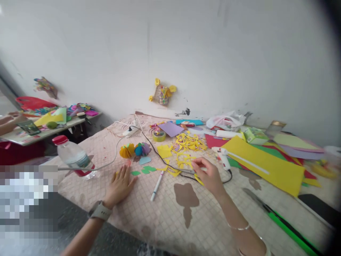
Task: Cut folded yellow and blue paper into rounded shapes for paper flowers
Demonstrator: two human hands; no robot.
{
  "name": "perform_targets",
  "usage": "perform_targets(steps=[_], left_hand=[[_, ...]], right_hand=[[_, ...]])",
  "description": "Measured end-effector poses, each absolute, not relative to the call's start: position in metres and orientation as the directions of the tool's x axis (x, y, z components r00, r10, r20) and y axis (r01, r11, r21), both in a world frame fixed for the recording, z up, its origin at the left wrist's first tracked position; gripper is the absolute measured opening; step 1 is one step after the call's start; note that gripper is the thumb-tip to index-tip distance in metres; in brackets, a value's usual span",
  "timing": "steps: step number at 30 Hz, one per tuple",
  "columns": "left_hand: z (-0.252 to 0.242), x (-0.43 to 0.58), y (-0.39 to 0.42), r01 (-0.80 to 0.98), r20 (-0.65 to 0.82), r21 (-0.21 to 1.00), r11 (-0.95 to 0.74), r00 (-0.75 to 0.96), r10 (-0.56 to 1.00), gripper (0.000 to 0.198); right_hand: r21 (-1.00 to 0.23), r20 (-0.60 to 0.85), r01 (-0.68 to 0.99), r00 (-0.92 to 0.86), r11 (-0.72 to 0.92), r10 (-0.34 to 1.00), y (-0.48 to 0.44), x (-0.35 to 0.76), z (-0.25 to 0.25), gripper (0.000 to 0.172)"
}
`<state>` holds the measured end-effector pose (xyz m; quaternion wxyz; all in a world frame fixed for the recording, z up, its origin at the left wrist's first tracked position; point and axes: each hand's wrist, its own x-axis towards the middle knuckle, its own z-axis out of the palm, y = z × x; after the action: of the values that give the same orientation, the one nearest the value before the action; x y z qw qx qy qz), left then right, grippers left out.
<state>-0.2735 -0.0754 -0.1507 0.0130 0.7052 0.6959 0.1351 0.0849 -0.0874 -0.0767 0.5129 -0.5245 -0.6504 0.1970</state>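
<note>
My left hand (120,185) lies flat on the patterned tablecloth (165,220), fingers stretched out, close to small green paper cut-outs (145,170). My right hand (209,175) is closed in a pinch on a pair of scissors (189,171) and a yellow paper scrap (199,180). A white marker (157,185) lies between the two hands. Folded paper balls in yellow (127,150) and blue-purple (142,149) sit just beyond my left hand, beside a pale blue heart (145,160).
A water bottle (73,156) with a red cap stands at the left. A glue gun (222,157) with a black cord, yellow scraps (189,142), a tape roll (159,136) and coloured paper sheets (266,163) fill the right side. Another person's hand (9,121) rests on a side table.
</note>
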Motion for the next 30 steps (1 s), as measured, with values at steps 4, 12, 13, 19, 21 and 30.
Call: perform_targets(steps=[4, 12, 13, 19, 21, 30], left_hand=[[-0.148, -0.276, -0.073, 0.97, 0.161, 0.24, -0.043, 0.004, 0.987, 0.07], [-0.136, -0.251, -0.077, 0.935, 0.428, 0.332, -0.126, -0.03, 0.903, 0.056], [-0.133, -0.24, -0.075, 0.927, 0.457, 0.335, -0.168, -0.004, 0.889, 0.05], [-0.107, -0.136, -0.051, 0.781, 0.556, 0.369, -0.503, 0.248, 0.793, 0.023], [-0.098, -0.091, -0.047, 0.686, 0.56, 0.384, -0.618, 0.36, 0.746, 0.023], [-0.112, 0.0, -0.051, 0.445, 0.567, 0.559, -0.7, 0.41, 0.714, 0.038]], right_hand=[[-0.764, 0.447, 0.521, 0.002, 0.38, 0.895, -0.104, 0.102, -0.08, 0.019], [-0.656, 0.325, 0.607, -0.309, 0.448, 0.894, -0.124, 0.118, -0.1, 0.014], [-0.643, 0.31, 0.617, -0.332, 0.454, 0.891, -0.125, 0.117, -0.1, 0.014], [-0.605, 0.233, 0.647, -0.412, 0.463, 0.881, -0.115, 0.103, -0.091, 0.008], [-0.606, 0.202, 0.653, -0.425, 0.454, 0.882, -0.105, 0.099, -0.09, 0.006], [-0.603, 0.285, 0.73, -0.177, 0.32, 0.942, -0.082, 0.131, -0.112, 0.019]])
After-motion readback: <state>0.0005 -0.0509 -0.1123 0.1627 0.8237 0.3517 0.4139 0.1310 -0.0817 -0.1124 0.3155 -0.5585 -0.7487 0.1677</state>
